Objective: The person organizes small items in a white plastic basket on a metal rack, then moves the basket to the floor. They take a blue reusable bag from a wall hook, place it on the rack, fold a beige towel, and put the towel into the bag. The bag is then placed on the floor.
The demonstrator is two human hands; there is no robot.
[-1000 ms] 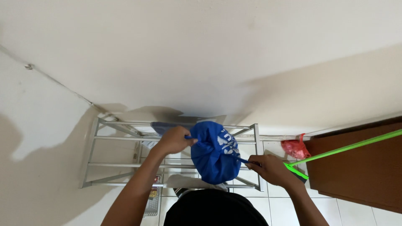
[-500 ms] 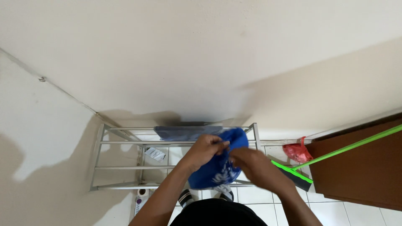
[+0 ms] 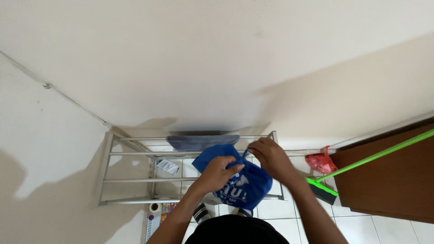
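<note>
Wall: a plain cream plastered wall [image 3: 217, 58] fills the upper frame from nine o'clock round to three, with a thin cable running down its left side toward the rack.
Door: a dark brown wooden panel [image 3: 389, 180] stands at four o'clock, well apart from the hands.
Rack: a silver metal tube rack with horizontal rails [image 3: 135, 180] sits against the wall at seven o'clock, over white floor tiles; a grey-blue folded cloth [image 3: 202, 141] hangs over its top rail at the frame's centre, draped so it stays put.
Broom: a bright green long-handled broom with a dark head [image 3: 375, 156] leans from three o'clock down toward the floor, propped against the door.
Bag: a blue fabric drawstring bag with white print [image 3: 246, 187] hangs just below centre, in front of the rack, held up between both hands.
Left hand: the left hand [image 3: 218, 171] is closed around the gathered cloth at the bag's mouth, seemingly bunching it.
Right hand: the right hand [image 3: 271, 158] at one o'clock of the bag pinches the thin blue cord, fingers curled shut, apparently to keep the string taut.
Red bag: a small crumpled red plastic bag [image 3: 320, 161] lies near the wall base beside the broom.
</note>
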